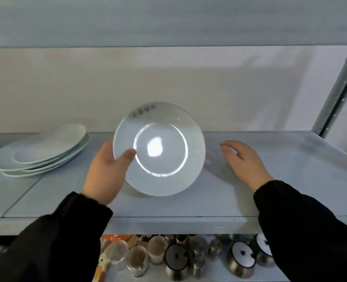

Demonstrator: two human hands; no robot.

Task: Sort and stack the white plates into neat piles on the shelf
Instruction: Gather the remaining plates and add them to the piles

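Nearest, below both grips: a lower level with a cluster of clear glasses [137, 261] and metal pots [241, 259] with round lids, partly hidden by the black sleeves [56, 241].

Shelf [188, 206]: pale, smooth, its front edge just behind the sleeves. Both grips reach over it.

Left grip [105, 169]: a bare hand, closed on the left rim of a white plate [164, 137]. The thumb [127, 156] lies across the plate's face and the fingers go behind the rim, out of sight.

Plate: immediately right of the left grip, between the two grips. It is tilted up, face toward the camera. The low edge sits at the shelf surface; contact cannot be confirmed. There is bright glare at the centre and a shiny ring around the well. Dark lettering on the top rim is too blurred to read.

Right grip [245, 161]: a bare hand, slack and holding nothing, palm down, fingers loosely extended. It is right of the plate and apart from it. Whether it touches the shelf cannot be told.

Further left of the left grip, well apart: a stack of white plates [40, 151], uneven, the upper ones shifted off the lower ones.

Beyond both grips: a plain pale wall [87, 88]. Far right of the right grip is a slanted metal post [339, 88]. Above is the underside of an upper shelf [168, 21].
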